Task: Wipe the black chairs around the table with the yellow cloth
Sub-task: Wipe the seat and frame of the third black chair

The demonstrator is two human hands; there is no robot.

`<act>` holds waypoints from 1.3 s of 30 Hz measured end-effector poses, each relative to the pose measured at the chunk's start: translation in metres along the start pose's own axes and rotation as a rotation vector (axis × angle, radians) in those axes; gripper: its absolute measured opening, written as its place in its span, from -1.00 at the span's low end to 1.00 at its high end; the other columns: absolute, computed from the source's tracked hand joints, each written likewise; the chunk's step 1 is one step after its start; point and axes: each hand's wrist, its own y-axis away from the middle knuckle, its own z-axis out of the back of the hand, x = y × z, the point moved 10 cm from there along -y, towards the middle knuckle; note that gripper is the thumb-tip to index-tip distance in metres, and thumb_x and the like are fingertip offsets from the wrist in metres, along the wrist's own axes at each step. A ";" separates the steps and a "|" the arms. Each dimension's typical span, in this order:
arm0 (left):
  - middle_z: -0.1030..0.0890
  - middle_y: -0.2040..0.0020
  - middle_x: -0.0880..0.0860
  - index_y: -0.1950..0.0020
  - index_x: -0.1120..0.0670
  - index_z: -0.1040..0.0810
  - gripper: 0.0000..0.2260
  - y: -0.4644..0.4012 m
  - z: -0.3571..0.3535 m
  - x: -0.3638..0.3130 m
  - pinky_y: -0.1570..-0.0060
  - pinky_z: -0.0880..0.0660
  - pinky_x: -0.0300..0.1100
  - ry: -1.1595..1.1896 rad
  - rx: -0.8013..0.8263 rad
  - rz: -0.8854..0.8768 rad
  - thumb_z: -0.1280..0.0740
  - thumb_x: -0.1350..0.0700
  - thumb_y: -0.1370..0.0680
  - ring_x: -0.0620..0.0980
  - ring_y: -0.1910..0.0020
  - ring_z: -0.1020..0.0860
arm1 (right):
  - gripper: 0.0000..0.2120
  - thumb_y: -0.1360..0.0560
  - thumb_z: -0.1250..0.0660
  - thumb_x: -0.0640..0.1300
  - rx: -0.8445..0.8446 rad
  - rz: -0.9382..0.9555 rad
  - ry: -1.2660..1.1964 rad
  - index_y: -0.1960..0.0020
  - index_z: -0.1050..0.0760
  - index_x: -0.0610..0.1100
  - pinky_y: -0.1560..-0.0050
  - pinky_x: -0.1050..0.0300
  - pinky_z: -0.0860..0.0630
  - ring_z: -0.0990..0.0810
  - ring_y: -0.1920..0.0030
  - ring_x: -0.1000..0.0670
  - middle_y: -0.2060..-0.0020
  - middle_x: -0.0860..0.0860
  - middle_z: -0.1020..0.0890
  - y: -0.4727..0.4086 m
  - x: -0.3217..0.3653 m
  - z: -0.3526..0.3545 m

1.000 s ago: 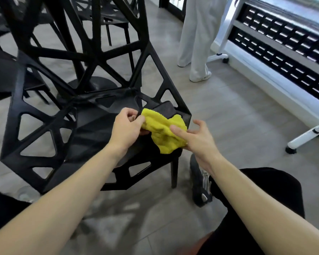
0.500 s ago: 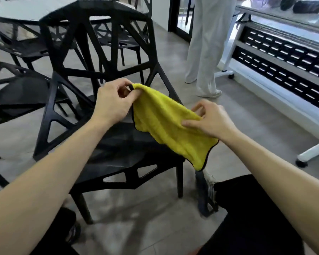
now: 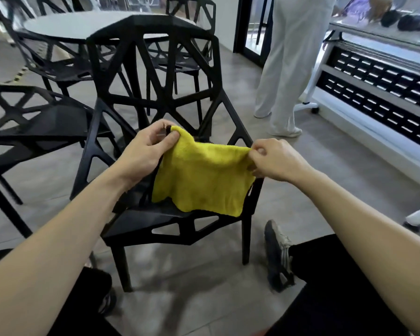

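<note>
A yellow cloth (image 3: 204,177) hangs spread between my two hands above the seat of the nearest black chair (image 3: 155,221). My left hand (image 3: 146,151) pinches its upper left corner. My right hand (image 3: 274,160) pinches its upper right edge. The cloth's lower edge drapes just over the chair seat. The chair has an angular open-lattice back facing the round table (image 3: 66,26). Another black chair (image 3: 29,122) stands to the left, and two more (image 3: 187,61) are round the table's far side.
A person in white trousers (image 3: 286,69) stands at the right rear beside a white wheeled rack (image 3: 374,76) with black slotted panels. My shoes (image 3: 277,253) are on the grey tiled floor by the chair's front legs.
The bunched cloth has been lifted off the seat and pulled open. My right hand slid along to the right edge, and the view tilted up to show the table.
</note>
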 end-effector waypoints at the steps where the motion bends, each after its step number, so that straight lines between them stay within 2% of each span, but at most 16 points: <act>1: -0.71 0.08 -0.12 -0.14 0.00 -0.62 -0.87 0.002 -0.004 -0.002 0.05 -0.56 -0.31 0.002 0.043 0.002 -0.29 0.02 -0.74 -0.18 0.06 -0.65 | -0.62 -0.54 -0.23 0.09 -0.045 -0.056 -0.208 0.17 -0.58 -0.21 0.13 -0.13 -0.73 -0.75 0.30 -0.13 0.34 -0.14 -0.69 0.001 0.004 0.001; 2: -0.71 0.08 -0.11 -0.15 0.01 -0.62 -0.87 0.005 -0.008 -0.004 0.05 -0.57 -0.32 0.004 0.090 0.004 -0.30 0.03 -0.74 -0.18 0.06 -0.66 | -0.56 -0.53 -0.30 0.15 -0.114 -0.072 -0.331 0.19 -0.59 -0.24 0.17 -0.09 -0.72 -0.74 0.35 -0.09 0.35 -0.16 -0.68 0.003 0.011 0.004; 4: -0.70 -0.04 -0.09 -0.17 0.04 -0.63 -0.85 0.008 -0.015 -0.005 -0.11 -0.57 -0.23 -0.010 0.173 -0.009 -0.35 0.01 -0.69 -0.15 -0.07 -0.65 | -0.61 -0.45 -0.47 0.18 -0.217 0.074 -0.248 0.23 -0.59 -0.17 0.22 0.05 -0.62 -0.65 0.38 0.02 0.40 -0.08 -0.64 0.006 0.041 0.012; 6: -0.63 -0.35 -0.10 -0.17 0.05 -0.67 -0.83 0.007 -0.018 -0.008 -0.42 -0.50 -0.10 -0.056 0.197 -0.051 -0.44 0.01 -0.64 -0.15 -0.37 -0.57 | -0.83 -0.42 -0.52 -0.05 -0.092 0.282 -0.076 0.11 -0.54 -0.04 0.19 0.05 -0.52 -0.54 0.32 0.04 0.35 0.03 -0.59 0.012 0.079 0.004; 8: -0.50 -0.54 -0.12 -0.12 0.04 -0.72 -0.87 0.003 -0.021 -0.009 -0.55 -0.36 -0.10 -0.067 0.228 -0.068 -0.52 0.04 -0.61 -0.19 -0.55 -0.43 | -0.71 -0.46 -0.43 -0.25 0.130 0.420 -0.065 -0.09 -0.44 -0.02 0.17 0.13 -0.52 -0.56 0.25 0.05 0.22 0.05 -0.65 0.019 0.100 -0.007; 9: -0.53 -0.51 -0.11 -0.10 0.05 -0.72 -0.87 0.001 -0.025 -0.008 -0.52 -0.36 -0.11 -0.047 0.254 -0.066 -0.52 0.05 -0.59 -0.18 -0.52 -0.46 | -0.66 -0.47 -0.38 -0.31 0.180 0.442 -0.066 -0.15 -0.39 -0.02 0.18 0.22 -0.51 -0.58 0.22 0.09 0.17 0.05 -0.69 0.022 0.103 -0.005; 11: -0.67 -0.17 -0.04 -0.08 0.12 -0.70 -0.85 -0.005 -0.034 -0.007 -0.31 -0.47 -0.14 0.011 0.276 -0.040 -0.53 0.07 -0.60 -0.11 -0.22 -0.61 | -0.63 -0.49 -0.34 -0.36 0.136 0.446 -0.116 -0.18 -0.37 -0.03 0.16 0.26 -0.49 -0.59 0.21 0.16 0.13 0.07 -0.71 0.018 0.098 0.010; 15: -0.69 0.07 -0.04 -0.05 0.09 -0.70 -0.95 -0.033 -0.050 -0.009 0.01 -0.57 -0.24 0.003 0.133 -0.038 -0.50 0.13 -0.63 -0.12 0.03 -0.64 | -0.43 -0.43 -0.65 -0.01 0.165 0.137 -0.253 -0.29 -0.42 -0.03 0.11 0.06 -0.70 -0.75 0.15 0.03 0.09 0.01 -0.74 0.004 0.038 0.003; 17: -0.72 0.07 -0.04 -0.05 0.08 -0.71 -0.98 -0.050 -0.060 -0.006 -0.06 -0.59 -0.20 -0.040 0.124 -0.040 -0.49 0.16 -0.64 -0.10 0.02 -0.68 | -0.51 -0.45 -0.61 -0.26 0.230 -0.031 -0.363 -0.27 -0.47 -0.14 0.15 -0.09 -0.75 -0.78 0.21 -0.13 0.15 -0.10 -0.74 0.003 0.003 -0.011; 20: -0.71 0.10 -0.08 -0.07 0.07 -0.70 -0.97 -0.077 -0.069 -0.002 -0.06 -0.55 -0.25 -0.138 0.124 -0.051 -0.47 0.14 -0.66 -0.18 0.05 -0.67 | -0.75 -0.48 -0.36 -0.50 0.106 -0.214 -0.502 -0.07 -0.52 -0.24 0.20 -0.13 -0.74 -0.73 0.35 -0.20 0.37 -0.15 -0.70 -0.014 -0.037 0.012; 22: -0.68 0.11 -0.11 -0.12 0.11 -0.68 -0.92 -0.104 -0.078 -0.011 -0.03 -0.53 -0.29 -0.119 0.123 -0.050 -0.47 0.13 -0.66 -0.22 0.07 -0.64 | -0.85 -0.48 -0.36 -0.43 0.017 -0.281 -0.514 0.07 -0.55 -0.21 0.30 -0.01 -0.66 -0.65 0.41 -0.13 0.50 -0.08 -0.62 -0.036 -0.052 0.036; 24: -0.68 0.09 -0.14 -0.21 0.05 -0.65 -0.85 -0.147 -0.097 -0.018 -0.04 -0.53 -0.28 -0.131 0.139 -0.056 -0.47 0.07 -0.66 -0.20 0.06 -0.63 | -0.93 -0.44 -0.37 -0.27 -0.125 -0.314 -0.432 0.12 -0.59 -0.14 0.19 -0.06 -0.67 -0.66 0.33 -0.14 0.43 -0.06 -0.66 -0.070 -0.074 0.063; 28: -0.64 -0.27 0.05 -0.64 -0.08 -0.30 -0.37 -0.238 -0.135 0.021 -0.29 -0.59 0.04 -0.440 0.226 0.097 -0.46 -0.14 -0.64 0.06 -0.23 -0.64 | -0.59 -0.57 -0.29 -0.15 -0.157 -0.357 0.042 -0.42 -0.45 -0.10 -0.17 -0.11 -0.56 -0.61 -0.22 -0.30 -0.20 -0.23 -0.61 -0.120 -0.123 0.051; 32: -0.62 -0.23 0.06 -0.42 0.04 -0.52 -0.69 -0.229 -0.116 0.119 -0.20 -0.53 -0.02 -0.721 0.185 0.169 -0.35 -0.05 -0.72 0.10 -0.21 -0.61 | -0.48 -0.74 -0.18 0.13 -0.120 -0.174 -0.167 -0.60 -0.29 -0.12 -0.32 -0.14 -0.46 -0.51 -0.38 -0.25 -0.41 -0.18 -0.53 -0.123 -0.111 -0.052; 35: -0.57 -0.25 0.07 -0.36 0.03 -0.55 -0.72 -0.187 -0.077 0.187 -0.26 -0.52 0.06 -0.879 0.138 0.141 -0.30 -0.08 -0.73 0.13 -0.29 -0.55 | -0.37 -0.70 -0.24 0.21 -0.062 -0.157 0.046 -0.60 -0.24 -0.15 -0.09 -0.19 -0.53 -0.60 -0.20 -0.30 -0.26 -0.19 -0.60 -0.112 -0.111 -0.108; 39: -0.34 -0.66 0.14 -0.66 0.06 -0.36 -0.42 -0.144 -0.041 0.260 -0.60 -0.28 0.17 -1.126 0.166 0.150 -0.09 -0.23 -0.73 0.18 -0.65 -0.29 | -0.53 -0.69 -0.24 0.22 -0.153 -0.156 0.199 -0.26 -0.44 -0.20 0.23 -0.10 -0.36 -0.67 0.05 -0.35 0.03 -0.22 -0.69 -0.132 -0.106 -0.096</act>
